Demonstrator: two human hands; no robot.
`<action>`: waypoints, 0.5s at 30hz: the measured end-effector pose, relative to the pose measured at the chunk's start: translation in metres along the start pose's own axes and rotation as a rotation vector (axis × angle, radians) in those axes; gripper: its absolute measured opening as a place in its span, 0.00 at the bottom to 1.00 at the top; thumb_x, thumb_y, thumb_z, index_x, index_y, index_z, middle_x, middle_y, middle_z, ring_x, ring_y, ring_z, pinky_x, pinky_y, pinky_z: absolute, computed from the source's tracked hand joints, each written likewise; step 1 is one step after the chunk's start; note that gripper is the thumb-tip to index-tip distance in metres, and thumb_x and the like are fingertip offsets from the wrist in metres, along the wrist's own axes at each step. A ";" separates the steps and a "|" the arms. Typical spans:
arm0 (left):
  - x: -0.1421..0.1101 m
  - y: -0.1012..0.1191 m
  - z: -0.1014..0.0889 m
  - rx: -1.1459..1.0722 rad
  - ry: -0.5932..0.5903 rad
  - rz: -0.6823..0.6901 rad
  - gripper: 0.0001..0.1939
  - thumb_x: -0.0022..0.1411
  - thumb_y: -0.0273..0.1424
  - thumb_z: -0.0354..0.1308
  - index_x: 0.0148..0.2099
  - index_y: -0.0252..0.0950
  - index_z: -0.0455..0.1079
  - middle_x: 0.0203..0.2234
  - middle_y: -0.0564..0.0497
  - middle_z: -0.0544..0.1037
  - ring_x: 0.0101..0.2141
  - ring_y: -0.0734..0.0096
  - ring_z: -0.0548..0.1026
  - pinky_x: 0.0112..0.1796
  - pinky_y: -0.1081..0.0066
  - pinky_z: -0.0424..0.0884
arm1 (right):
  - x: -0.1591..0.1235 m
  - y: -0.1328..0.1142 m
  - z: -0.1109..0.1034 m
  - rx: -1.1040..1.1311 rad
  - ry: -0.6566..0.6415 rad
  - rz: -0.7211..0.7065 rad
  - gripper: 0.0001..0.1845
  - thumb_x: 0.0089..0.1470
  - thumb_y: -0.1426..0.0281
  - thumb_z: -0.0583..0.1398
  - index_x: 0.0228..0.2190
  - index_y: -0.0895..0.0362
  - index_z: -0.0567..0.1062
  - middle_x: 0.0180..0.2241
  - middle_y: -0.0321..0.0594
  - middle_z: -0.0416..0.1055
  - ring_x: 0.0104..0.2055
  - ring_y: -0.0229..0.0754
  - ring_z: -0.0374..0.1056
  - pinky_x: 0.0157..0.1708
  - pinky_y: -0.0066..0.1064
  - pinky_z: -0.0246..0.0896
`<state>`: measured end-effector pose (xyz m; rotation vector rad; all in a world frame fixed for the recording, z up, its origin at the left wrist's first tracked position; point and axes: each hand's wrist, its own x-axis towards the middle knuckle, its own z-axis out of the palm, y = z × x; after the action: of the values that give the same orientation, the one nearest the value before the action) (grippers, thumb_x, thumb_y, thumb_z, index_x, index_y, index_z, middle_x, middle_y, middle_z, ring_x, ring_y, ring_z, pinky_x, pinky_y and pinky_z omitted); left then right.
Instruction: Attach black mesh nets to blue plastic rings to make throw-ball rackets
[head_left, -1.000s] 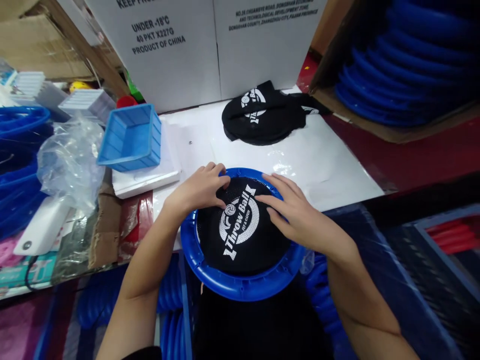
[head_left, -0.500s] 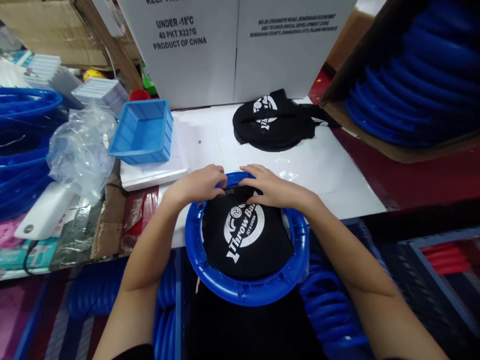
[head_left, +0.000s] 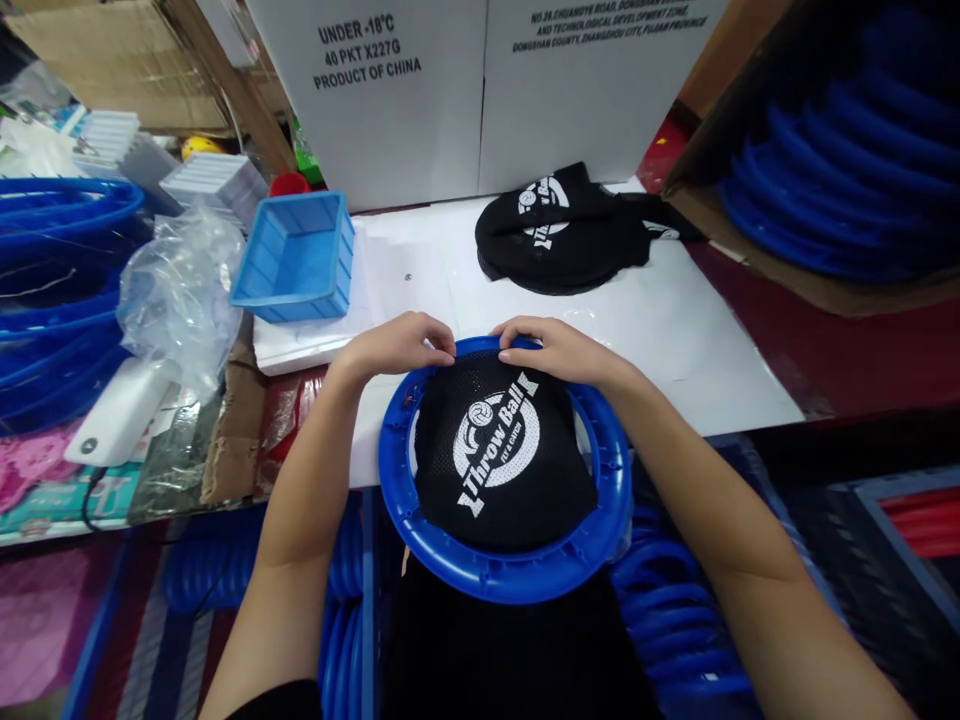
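A blue plastic ring [head_left: 499, 580] leans between the table's front edge and my body. Inside it lies a black mesh cloth [head_left: 450, 450] printed in white with "Throw Ball". My left hand [head_left: 409, 342] pinches the cloth's far edge at the ring's far rim, left of centre. Just to the right, my right hand [head_left: 555, 348] has thumb and fingers closed on the same edge over the rim. The fingertips partly hide the cloth's edge. Farther back on the white board lie more black printed cloths [head_left: 562, 245], piled flat.
A light blue bin [head_left: 292, 260] stands back left, beside a clear plastic bag [head_left: 180, 290] and stacked blue rings [head_left: 60, 330]. A tall white carton [head_left: 420, 130] closes off the back. More blue rings [head_left: 832, 190] fill a cardboard box at right; others [head_left: 675, 610] lie below the table.
My right hand has shifted back toward the far rim, with its fingers now curled at the edge. The cloth's print lies more uncovered. The whole view has shifted slightly.
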<state>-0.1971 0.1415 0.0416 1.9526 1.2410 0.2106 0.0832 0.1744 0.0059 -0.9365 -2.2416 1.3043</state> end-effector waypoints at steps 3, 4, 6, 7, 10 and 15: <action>0.002 -0.001 0.002 -0.027 0.032 -0.055 0.07 0.58 0.31 0.63 0.36 0.36 0.82 0.31 0.49 0.85 0.34 0.66 0.80 0.39 0.68 0.72 | 0.006 0.001 -0.002 0.009 -0.010 0.020 0.12 0.56 0.57 0.64 0.34 0.53 0.79 0.46 0.45 0.82 0.53 0.55 0.75 0.58 0.49 0.65; 0.003 -0.002 0.002 -0.040 0.036 -0.068 0.08 0.58 0.32 0.63 0.36 0.35 0.82 0.31 0.49 0.85 0.34 0.66 0.80 0.39 0.68 0.73 | 0.008 0.002 -0.002 -0.001 -0.010 0.019 0.13 0.56 0.57 0.64 0.34 0.53 0.80 0.44 0.45 0.81 0.50 0.54 0.75 0.57 0.48 0.66; 0.005 -0.003 0.003 -0.070 0.037 -0.082 0.09 0.58 0.33 0.64 0.36 0.35 0.83 0.32 0.48 0.86 0.35 0.64 0.81 0.40 0.67 0.74 | 0.011 0.003 -0.001 -0.016 -0.001 0.013 0.13 0.56 0.58 0.63 0.34 0.54 0.80 0.41 0.44 0.80 0.47 0.52 0.75 0.53 0.46 0.66; 0.006 -0.004 0.004 -0.081 0.039 -0.088 0.09 0.58 0.34 0.64 0.37 0.35 0.82 0.33 0.48 0.86 0.36 0.63 0.81 0.40 0.67 0.74 | 0.013 0.004 0.000 -0.016 0.007 0.010 0.13 0.55 0.58 0.63 0.34 0.54 0.80 0.40 0.43 0.80 0.46 0.52 0.74 0.53 0.46 0.66; 0.009 -0.007 0.005 -0.086 0.031 -0.102 0.11 0.58 0.36 0.63 0.37 0.35 0.82 0.33 0.47 0.86 0.35 0.63 0.81 0.39 0.67 0.74 | 0.014 0.007 0.004 0.003 0.043 0.010 0.13 0.55 0.58 0.63 0.33 0.54 0.80 0.40 0.42 0.79 0.45 0.50 0.74 0.52 0.45 0.66; 0.009 -0.007 0.006 -0.045 0.033 -0.103 0.11 0.59 0.36 0.62 0.37 0.35 0.82 0.32 0.47 0.86 0.33 0.64 0.79 0.37 0.67 0.72 | 0.014 0.011 0.007 0.000 0.077 0.021 0.12 0.56 0.60 0.63 0.33 0.55 0.80 0.40 0.42 0.78 0.44 0.48 0.73 0.52 0.45 0.67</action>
<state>-0.1939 0.1472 0.0306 1.8480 1.3430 0.2177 0.0730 0.1846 -0.0074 -0.9955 -2.1791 1.2557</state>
